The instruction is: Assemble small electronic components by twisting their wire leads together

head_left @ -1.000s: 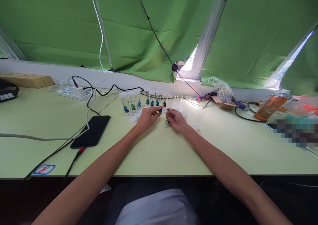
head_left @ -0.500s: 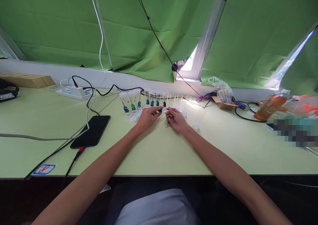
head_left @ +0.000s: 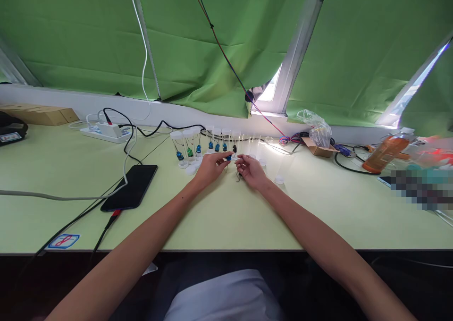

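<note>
Between the thumb and fingertips of my left hand (head_left: 209, 167) is a small blue part (head_left: 228, 157), with a thin wire-like piece hanging below it. My right hand (head_left: 252, 171) is closed in a pinch just to the right of it; what sits in the fingertips is too small to make out. A bent dark metal piece (head_left: 238, 176) shows beneath the right fingers; whether they hold it cannot be seen. Behind both hands stand several clear tubes (head_left: 177, 144) containing blue, green and black parts with thin wires. White caps (head_left: 190, 170) lie near my left hand.
Further clear tubes (head_left: 279, 179) are to the right. A black phone (head_left: 131, 186) with cables and a power strip (head_left: 106, 133) lie left. At right are a small cardboard box (head_left: 318, 148) with plastic wrap, and an orange bottle (head_left: 385, 153). Green curtain (head_left: 219, 75) hangs behind.
The fingers of my right hand have shifted very slightly beside the blue part. My left hand keeps its hold in the same place.
</note>
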The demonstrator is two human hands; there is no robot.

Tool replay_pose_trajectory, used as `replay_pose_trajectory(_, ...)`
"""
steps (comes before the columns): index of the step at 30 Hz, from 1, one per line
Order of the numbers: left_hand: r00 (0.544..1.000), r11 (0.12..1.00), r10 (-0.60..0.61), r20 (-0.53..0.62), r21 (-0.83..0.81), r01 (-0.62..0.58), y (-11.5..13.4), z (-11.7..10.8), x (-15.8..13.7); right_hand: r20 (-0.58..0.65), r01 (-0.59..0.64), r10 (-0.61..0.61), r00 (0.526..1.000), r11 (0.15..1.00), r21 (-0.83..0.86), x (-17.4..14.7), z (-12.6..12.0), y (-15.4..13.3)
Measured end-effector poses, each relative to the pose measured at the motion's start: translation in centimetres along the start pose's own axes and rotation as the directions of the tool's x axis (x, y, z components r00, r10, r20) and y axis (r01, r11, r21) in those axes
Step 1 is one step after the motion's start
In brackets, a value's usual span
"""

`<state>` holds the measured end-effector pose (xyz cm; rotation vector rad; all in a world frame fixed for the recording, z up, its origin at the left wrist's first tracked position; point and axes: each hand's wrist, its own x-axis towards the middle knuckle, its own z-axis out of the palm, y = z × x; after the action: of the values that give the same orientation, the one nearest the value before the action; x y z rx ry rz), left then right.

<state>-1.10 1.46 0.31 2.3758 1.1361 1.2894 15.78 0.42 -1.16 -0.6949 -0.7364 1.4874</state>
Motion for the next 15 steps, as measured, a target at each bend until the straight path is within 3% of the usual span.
replay_pose_trajectory(8,1.0,1.0,0.006,-0.007,-0.005,-0.006,-0.16,0.05,0.02,0.024,-0.088,0.085,0.996,0.986,0.138,0.0,0.18,-0.11)
replay_pose_trajectory(15,1.0,1.0,-0.012,-0.01,-0.017,0.012,-0.01,0.02,-0.04,0.048,-0.066,0.059,0.997,0.986,0.155,0.09,-0.02,0.23)
